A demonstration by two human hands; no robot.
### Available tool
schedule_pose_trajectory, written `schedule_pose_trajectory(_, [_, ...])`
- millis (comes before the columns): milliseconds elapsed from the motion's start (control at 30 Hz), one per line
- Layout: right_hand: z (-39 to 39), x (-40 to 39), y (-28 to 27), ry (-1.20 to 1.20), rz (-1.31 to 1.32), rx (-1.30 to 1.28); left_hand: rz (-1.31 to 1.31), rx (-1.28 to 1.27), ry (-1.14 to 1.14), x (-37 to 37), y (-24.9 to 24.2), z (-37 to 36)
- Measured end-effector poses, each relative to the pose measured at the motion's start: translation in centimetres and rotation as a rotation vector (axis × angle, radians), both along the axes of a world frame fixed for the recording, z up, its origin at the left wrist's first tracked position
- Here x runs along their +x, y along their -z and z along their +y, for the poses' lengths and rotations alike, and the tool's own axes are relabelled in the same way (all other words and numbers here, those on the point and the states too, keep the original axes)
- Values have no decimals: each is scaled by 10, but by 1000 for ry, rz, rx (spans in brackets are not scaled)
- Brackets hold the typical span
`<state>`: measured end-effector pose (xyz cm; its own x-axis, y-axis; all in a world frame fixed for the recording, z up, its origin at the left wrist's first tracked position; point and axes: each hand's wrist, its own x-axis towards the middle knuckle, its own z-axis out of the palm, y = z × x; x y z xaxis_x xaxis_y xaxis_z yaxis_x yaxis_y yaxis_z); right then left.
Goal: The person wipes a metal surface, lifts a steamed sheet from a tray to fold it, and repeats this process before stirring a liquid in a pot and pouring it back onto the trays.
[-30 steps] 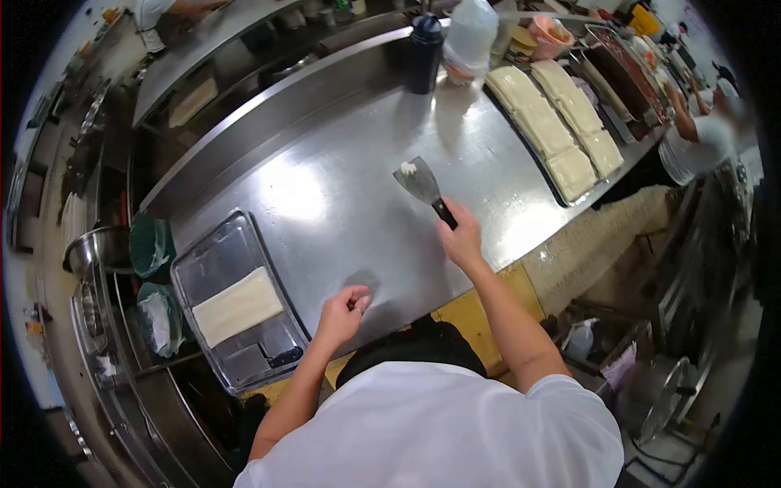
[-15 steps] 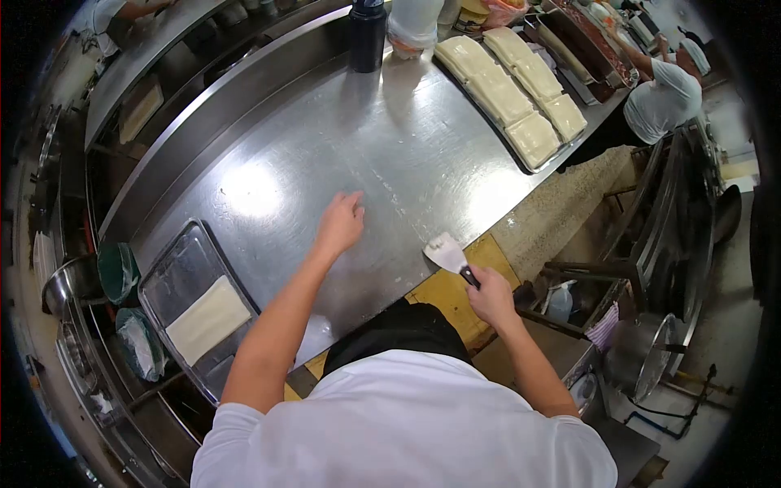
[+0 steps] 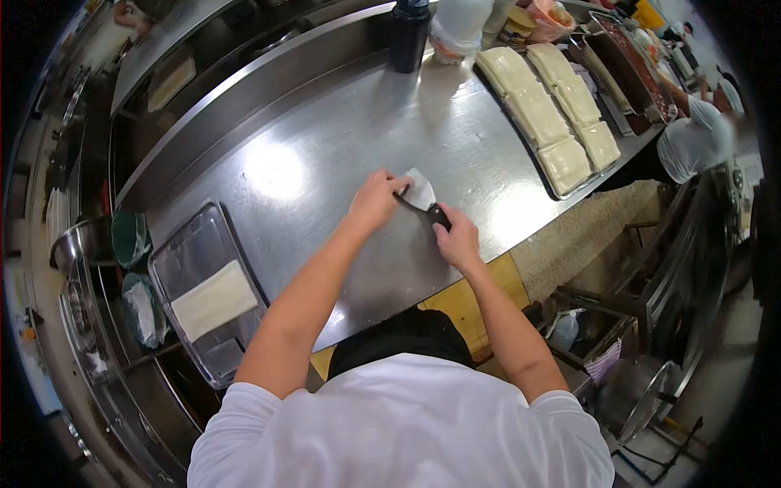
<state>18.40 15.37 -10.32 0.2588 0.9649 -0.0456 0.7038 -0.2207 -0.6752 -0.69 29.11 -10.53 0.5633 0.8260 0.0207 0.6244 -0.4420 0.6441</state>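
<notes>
My right hand (image 3: 458, 237) is wrapped round the black handle of a scraper (image 3: 420, 193), whose metal blade points up and left over the steel table (image 3: 325, 130). My left hand (image 3: 377, 198) is beside the blade, its fingertips at the blade's left edge; the fingers are bent and partly spread, and whether they pinch anything is too small to tell. On the left, a metal tray (image 3: 213, 220) holds a pale rectangular slab of dough (image 3: 215, 300). At the upper right, another tray carries several pale dough slabs (image 3: 537, 114) in two rows.
A black bottle (image 3: 409, 37) and a white container (image 3: 460, 24) stand at the table's back edge. A co-worker (image 3: 695, 145) is beyond the right end. Green bins (image 3: 145, 313) and a metal bowl (image 3: 80, 244) are at the left; a large pot (image 3: 639, 398) is at the lower right.
My right hand has brought the scraper from the table's front edge up and left over the tabletop. My left hand has moved right to meet the blade. The view has shifted slightly.
</notes>
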Motion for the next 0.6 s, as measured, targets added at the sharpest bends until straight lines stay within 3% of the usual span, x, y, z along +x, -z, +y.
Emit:
schedule_pose_trajectory(133, [-11, 14, -12, 9, 237, 59, -274, -3, -143, -17, -38, -19])
schedule_pose_trajectory(233, [-39, 43, -32, -68, 288, 10, -368, -116, -227, -41, -62, -49])
schedule_pose_trajectory(300, [-65, 68, -48, -170, 274, -63, -321, -46, -237, -60, -52, -76])
schedule_pose_trajectory(467, [-114, 98, -116, -343, -186, -472, -142, -102, -127, -94, -24, -145])
schedule_pose_trajectory(600, [-129, 82, -118, -427, -268, -429, -112, -37, 9, -97, -8, -180])
